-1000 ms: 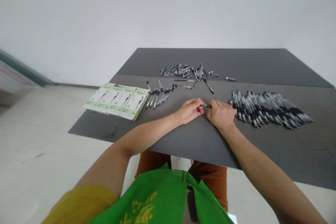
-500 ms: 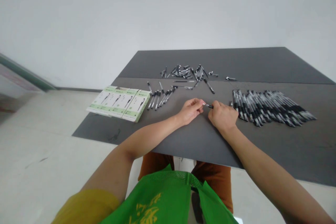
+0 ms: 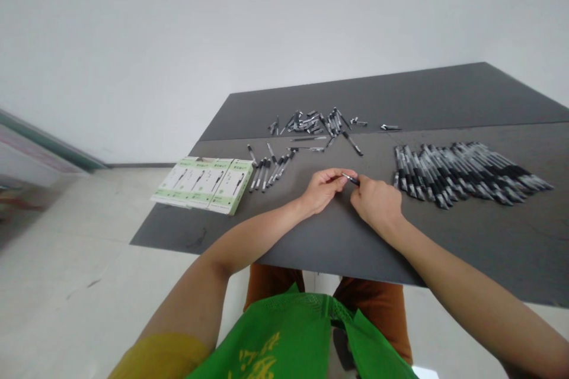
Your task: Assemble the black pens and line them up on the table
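A black gel pen (image 3: 352, 180) is held between my two hands above the grey table (image 3: 284, 237). My right hand (image 3: 377, 201) is closed around its barrel, which the fist mostly hides. The silver pointed end faces left, where the thumb and fingers of my left hand (image 3: 322, 189) pinch at it. Whether a small part lies between those fingertips is too small to make out. Right of my right hand lies a wide row of clear pens with black grips (image 3: 462, 172).
Green and white pen boxes (image 3: 202, 183) sit at the left edge. Several pen barrels (image 3: 271, 172) lie beside them. A loose heap of caps and pen parts (image 3: 309, 123) is farther back, with thin refills (image 3: 306, 148) in front and a lone piece (image 3: 390, 127) to its right.
The view has tilted slightly. My hands stay together at the pen, and its pointed end now shows more clearly above my left fingers.
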`<action>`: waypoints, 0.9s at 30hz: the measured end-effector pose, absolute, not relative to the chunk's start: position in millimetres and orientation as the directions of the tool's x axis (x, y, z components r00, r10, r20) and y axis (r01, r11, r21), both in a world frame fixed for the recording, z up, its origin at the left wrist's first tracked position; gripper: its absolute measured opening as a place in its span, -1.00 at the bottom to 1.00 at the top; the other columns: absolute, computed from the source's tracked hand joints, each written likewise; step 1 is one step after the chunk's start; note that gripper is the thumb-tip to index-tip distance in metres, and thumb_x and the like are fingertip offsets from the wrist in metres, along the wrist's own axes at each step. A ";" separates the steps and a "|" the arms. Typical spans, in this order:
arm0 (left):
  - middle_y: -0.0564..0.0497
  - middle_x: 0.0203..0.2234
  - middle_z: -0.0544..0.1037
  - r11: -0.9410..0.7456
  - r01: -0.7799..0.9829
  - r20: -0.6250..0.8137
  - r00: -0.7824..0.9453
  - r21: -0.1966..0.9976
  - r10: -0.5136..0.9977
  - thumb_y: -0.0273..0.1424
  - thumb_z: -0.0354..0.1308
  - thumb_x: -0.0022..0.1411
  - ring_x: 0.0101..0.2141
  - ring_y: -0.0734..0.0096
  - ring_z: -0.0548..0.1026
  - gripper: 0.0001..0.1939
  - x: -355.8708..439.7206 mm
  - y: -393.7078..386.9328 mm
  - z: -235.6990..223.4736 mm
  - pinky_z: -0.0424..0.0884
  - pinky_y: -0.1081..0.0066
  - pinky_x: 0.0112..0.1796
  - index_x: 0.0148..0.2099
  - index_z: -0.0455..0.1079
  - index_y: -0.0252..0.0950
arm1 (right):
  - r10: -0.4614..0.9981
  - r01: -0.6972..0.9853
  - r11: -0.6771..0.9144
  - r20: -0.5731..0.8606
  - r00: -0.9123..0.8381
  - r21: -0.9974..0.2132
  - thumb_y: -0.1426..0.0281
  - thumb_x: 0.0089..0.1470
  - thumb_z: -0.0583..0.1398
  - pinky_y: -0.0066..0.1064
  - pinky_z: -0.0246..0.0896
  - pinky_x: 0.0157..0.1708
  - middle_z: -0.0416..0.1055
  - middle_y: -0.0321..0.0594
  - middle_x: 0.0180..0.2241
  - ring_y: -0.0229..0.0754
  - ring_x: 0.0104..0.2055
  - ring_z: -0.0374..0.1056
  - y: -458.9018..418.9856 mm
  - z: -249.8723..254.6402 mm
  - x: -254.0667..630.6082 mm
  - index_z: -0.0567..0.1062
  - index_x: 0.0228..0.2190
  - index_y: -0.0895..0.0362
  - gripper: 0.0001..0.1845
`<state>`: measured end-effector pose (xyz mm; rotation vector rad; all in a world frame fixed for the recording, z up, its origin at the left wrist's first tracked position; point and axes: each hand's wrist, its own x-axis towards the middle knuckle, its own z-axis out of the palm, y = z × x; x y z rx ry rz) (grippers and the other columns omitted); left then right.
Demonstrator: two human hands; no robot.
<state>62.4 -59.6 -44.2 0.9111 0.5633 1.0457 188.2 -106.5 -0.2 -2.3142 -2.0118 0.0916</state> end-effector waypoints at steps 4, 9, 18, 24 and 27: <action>-0.12 -0.13 0.62 0.315 -0.517 -0.011 0.508 0.796 0.861 -0.40 0.48 -0.06 -0.31 0.49 0.47 -0.50 61.9 -62.7 -39.1 0.25 0.44 -0.28 -0.02 0.50 -0.28 | 0.987 0.982 -0.158 0.018 0.161 -0.107 0.37 0.20 -0.01 -0.27 0.32 -0.25 0.56 0.22 -0.29 0.11 -0.22 0.54 -105.8 0.5 189.6 0.57 -0.19 0.29 -0.60; -0.03 -0.26 0.63 0.308 -0.577 -0.010 0.460 0.756 0.888 -0.36 0.54 -0.18 -0.39 0.56 0.44 -0.54 66.7 -62.6 -45.3 0.26 0.47 -0.28 -0.22 0.45 -0.29 | 0.991 0.984 -0.131 0.021 0.134 -0.118 0.34 0.20 -0.01 -0.23 0.33 -0.27 0.56 0.19 -0.30 0.14 -0.23 0.54 -107.4 1.2 187.5 0.57 -0.16 0.26 -0.58; -0.05 -0.16 0.63 0.390 -0.508 -0.031 0.579 0.768 0.815 -0.37 0.45 -0.01 -0.38 0.56 0.41 -0.51 59.6 -57.3 -39.7 0.30 0.41 -0.22 0.02 0.52 -0.19 | 0.985 0.977 -0.168 0.018 0.172 -0.131 0.35 0.19 0.00 -0.22 0.33 -0.26 0.55 0.26 -0.32 0.16 -0.24 0.54 -105.4 2.1 190.0 0.59 -0.26 0.32 -0.58; -0.09 -0.21 0.64 0.406 -0.531 -0.049 0.562 0.743 0.825 -0.34 0.50 -0.08 -0.49 0.63 0.35 -0.65 59.6 -53.9 -43.9 0.30 0.46 -0.31 -0.23 0.53 -0.33 | 0.988 0.983 -0.147 0.031 0.151 -0.109 0.36 0.17 0.01 -0.22 0.33 -0.28 0.56 0.21 -0.33 0.16 -0.24 0.54 -106.4 1.0 188.2 0.59 -0.26 0.27 -0.61; -0.03 -0.34 0.64 0.394 -0.569 -0.057 0.519 0.722 0.853 -0.33 0.52 -0.13 -0.52 0.66 0.35 -0.69 61.1 -54.2 -48.1 0.29 0.50 -0.35 -0.40 0.47 -0.33 | 0.991 0.986 -0.129 0.023 0.132 -0.106 0.32 0.19 0.00 -0.24 0.33 -0.28 0.57 0.17 -0.32 0.13 -0.24 0.55 -108.1 0.5 185.4 0.59 -0.23 0.24 -0.59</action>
